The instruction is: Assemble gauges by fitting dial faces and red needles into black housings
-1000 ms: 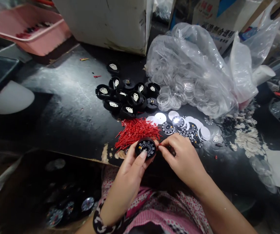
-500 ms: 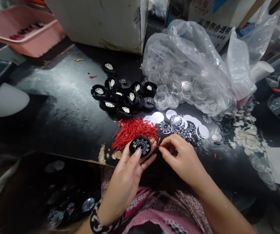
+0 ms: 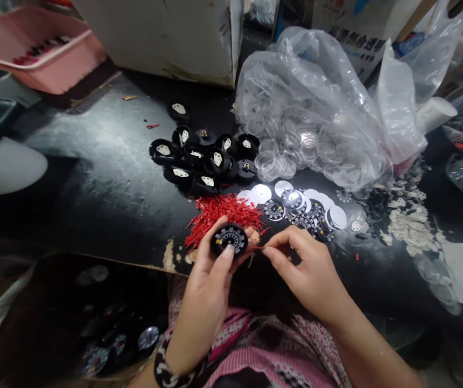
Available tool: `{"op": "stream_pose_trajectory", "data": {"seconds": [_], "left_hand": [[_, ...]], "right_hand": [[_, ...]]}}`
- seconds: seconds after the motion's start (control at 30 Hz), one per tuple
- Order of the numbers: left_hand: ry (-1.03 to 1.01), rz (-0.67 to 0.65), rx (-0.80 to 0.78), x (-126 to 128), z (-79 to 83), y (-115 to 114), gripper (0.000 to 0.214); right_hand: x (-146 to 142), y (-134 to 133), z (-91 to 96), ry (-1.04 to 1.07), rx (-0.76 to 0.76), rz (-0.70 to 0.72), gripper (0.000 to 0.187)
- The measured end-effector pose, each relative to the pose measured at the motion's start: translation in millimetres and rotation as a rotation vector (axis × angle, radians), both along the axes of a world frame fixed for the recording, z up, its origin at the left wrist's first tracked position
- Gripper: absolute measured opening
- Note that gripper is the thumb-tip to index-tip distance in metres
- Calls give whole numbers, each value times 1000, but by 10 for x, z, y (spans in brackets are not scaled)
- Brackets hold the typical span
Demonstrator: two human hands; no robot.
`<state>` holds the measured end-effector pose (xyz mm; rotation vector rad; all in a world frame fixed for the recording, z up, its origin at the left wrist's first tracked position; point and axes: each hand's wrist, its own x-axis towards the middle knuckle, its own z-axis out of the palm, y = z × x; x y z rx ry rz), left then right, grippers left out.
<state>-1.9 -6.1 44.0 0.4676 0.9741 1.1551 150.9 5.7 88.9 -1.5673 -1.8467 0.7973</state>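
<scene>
left hand grips black gauge dial | right hand pinches red pointer needle beside dial | red needle pile just beyond hands

Left hand shifted slightly leftward and nearer the pile of red needles, the black gauge dial now overlapping that pile's near edge instead of sitting just below it. Thumb moved further onto the dial face. Right hand drawn a little away from the pile, its pinched red needle now lying level, tip just beside the dial's rim rather than up against the pile.
</scene>
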Motion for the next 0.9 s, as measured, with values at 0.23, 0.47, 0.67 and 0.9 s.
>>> {"op": "stream_pose_trajectory", "data": {"seconds": [0.23,0.47,0.67,0.9], "left_hand": [[233,-124,94,101,-37,6,32],[363,-186,159,39,99,33,26],[479,-158,175,17,95,33,21],[527,-163,204,-24,60,20,21]], "right_hand": [[-80,7,57,-111,39,45,10],[-42,8,70,-73,-9,28,10],[-58,-32,70,-122,-34,40,15],[-92,-72,66,-170,-54,20,24]]}}
